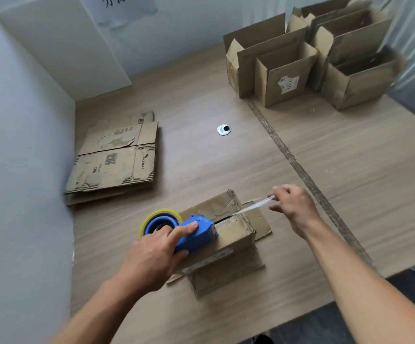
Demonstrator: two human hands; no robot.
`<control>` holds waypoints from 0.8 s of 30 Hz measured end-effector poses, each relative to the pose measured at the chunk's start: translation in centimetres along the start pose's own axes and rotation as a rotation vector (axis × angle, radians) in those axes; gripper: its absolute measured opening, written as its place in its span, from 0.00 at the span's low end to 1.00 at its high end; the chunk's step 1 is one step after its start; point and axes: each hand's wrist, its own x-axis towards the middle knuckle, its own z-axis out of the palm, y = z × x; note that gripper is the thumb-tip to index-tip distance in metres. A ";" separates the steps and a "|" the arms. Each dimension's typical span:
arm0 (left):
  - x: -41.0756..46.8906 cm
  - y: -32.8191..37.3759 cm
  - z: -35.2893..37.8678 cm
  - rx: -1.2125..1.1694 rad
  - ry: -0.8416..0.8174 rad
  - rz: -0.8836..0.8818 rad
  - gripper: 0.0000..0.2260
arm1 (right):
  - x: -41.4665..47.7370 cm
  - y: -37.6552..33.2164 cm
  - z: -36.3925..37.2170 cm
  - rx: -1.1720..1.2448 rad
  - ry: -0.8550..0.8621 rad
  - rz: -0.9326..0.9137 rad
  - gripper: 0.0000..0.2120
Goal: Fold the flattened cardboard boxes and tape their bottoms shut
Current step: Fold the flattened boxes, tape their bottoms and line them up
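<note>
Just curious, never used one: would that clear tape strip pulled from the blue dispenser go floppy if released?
Probably floppy: the tape strip looks thin and see-through, taut only because the right hand pinches its end. Likely sticky, so it might cling to the box. The left hand gripping the dispenser seems to anchor it.

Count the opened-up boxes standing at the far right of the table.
5 discernible: labelled box in front, larger box behind it, right front box, rear box behind that, farthest box. Blur may hide more.
</note>
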 end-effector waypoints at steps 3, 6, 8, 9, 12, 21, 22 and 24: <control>0.1 -0.1 0.1 0.002 -0.009 -0.001 0.26 | 0.5 1.5 -0.6 -0.037 -0.126 0.130 0.15; 0.1 -0.2 0.1 -0.019 0.003 0.010 0.26 | 0.6 1.9 0.1 -0.093 -0.184 0.179 0.14; 0.2 -0.2 0.1 -0.028 0.004 0.013 0.26 | 0.7 1.5 0.3 -0.100 -0.165 0.170 0.14; 0.2 -0.3 0.1 -0.039 0.008 0.015 0.26 | 0.9 1.4 0.2 -0.094 -0.157 0.165 0.15; 0.2 -0.3 0.2 -0.066 0.031 0.025 0.27 | 1.1 0.8 -0.3 -0.085 -0.166 0.143 0.13; 0.2 -0.1 0.0 -0.031 0.017 0.005 0.26 | 2.0 2.1 0.8 -0.317 -0.245 0.193 0.14; 0.1 0.0 -0.1 -0.028 0.013 0.003 0.26 | 2.0 2.3 1.2 -0.327 -0.253 0.189 0.15; 0.1 0.0 -0.2 -0.033 0.007 0.002 0.26 | 2.2 2.8 2.0 -0.396 -0.265 0.168 0.16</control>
